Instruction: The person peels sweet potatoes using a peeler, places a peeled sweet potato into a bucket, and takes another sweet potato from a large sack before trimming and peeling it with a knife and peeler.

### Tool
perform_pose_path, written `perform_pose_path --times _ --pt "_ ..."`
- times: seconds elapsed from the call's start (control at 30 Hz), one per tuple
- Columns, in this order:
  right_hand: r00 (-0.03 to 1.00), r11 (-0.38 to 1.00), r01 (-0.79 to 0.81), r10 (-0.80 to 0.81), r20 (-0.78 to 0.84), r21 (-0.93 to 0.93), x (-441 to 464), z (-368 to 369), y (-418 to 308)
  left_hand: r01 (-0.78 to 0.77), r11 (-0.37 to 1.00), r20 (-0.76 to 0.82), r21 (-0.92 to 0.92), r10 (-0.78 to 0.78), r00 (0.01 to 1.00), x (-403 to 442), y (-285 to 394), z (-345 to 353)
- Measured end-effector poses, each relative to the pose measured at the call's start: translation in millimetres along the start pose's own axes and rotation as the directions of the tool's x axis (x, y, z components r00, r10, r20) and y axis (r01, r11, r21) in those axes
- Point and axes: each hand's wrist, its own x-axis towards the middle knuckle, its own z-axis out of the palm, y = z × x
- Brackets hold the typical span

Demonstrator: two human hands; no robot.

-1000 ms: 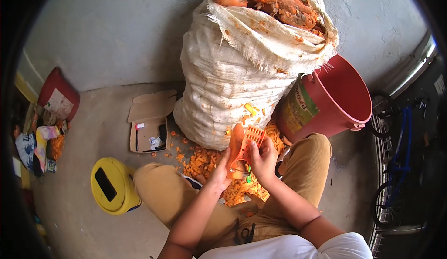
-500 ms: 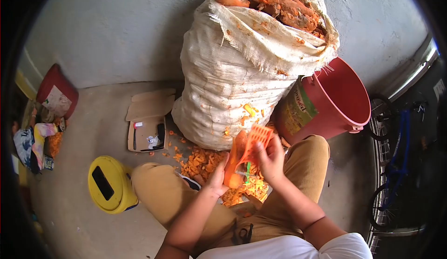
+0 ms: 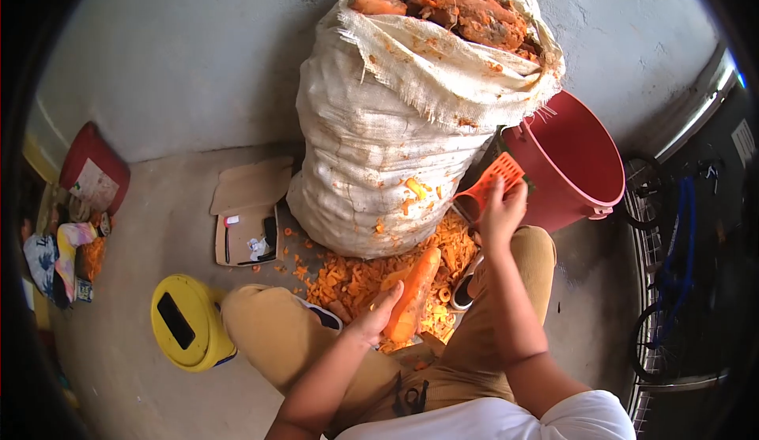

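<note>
A thick carrot (image 3: 416, 294), bright orange and partly peeled, points up and away over my lap. My left hand (image 3: 381, 313) grips its near left side, with the thumb along it. Up and to the right, apart from the carrot, my right hand (image 3: 503, 212) is closed on an orange plastic peeler (image 3: 504, 173) with a slotted broad part. The peeler's lower-left end is near the sack. Orange peelings (image 3: 348, 275) lie heaped on the floor beneath and beyond the carrot, between my legs.
A white woven sack (image 3: 379, 139) bulging with unpeeled carrots (image 3: 474, 17) stands ahead. Right of it is a red bucket (image 3: 571, 151). An open cardboard box (image 3: 245, 238) and a yellow lidded bucket (image 3: 190, 325) with a phone (image 3: 175, 320) are leftward; a bicycle (image 3: 676, 258) stands far right.
My right hand has moved up and right with the peeler, away from the carrot. The carrot stays in my left hand, now tilted further to the right and more exposed.
</note>
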Motion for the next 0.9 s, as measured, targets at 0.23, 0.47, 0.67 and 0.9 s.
perform_pose_path --times 0.23,0.47,0.67,0.9 --pt "0.844 0.955 -0.067 -0.101 0.527 0.29 -83.5 -27.9 -66.6 -0.08 0.961 -0.11 -0.263 0.052 0.993 12.1 10.1 -7.1" --pt "0.985 0.994 0.031 -0.048 0.164 0.105 -44.6 -2.3 -25.6 -0.007 0.984 0.002 -0.178 0.007 1.0 5.6 3.8 -8.4" --pt "0.837 0.881 -0.269 0.014 0.547 0.388 -70.1 -12.9 -53.3 -0.074 0.971 -0.096 -0.225 0.054 0.994 9.0 6.5 -7.6" --pt "0.796 0.986 -0.021 -0.083 0.599 0.164 -85.7 -12.0 -42.2 -0.139 0.983 -0.04 -0.12 0.136 0.99 9.7 1.0 -18.5"
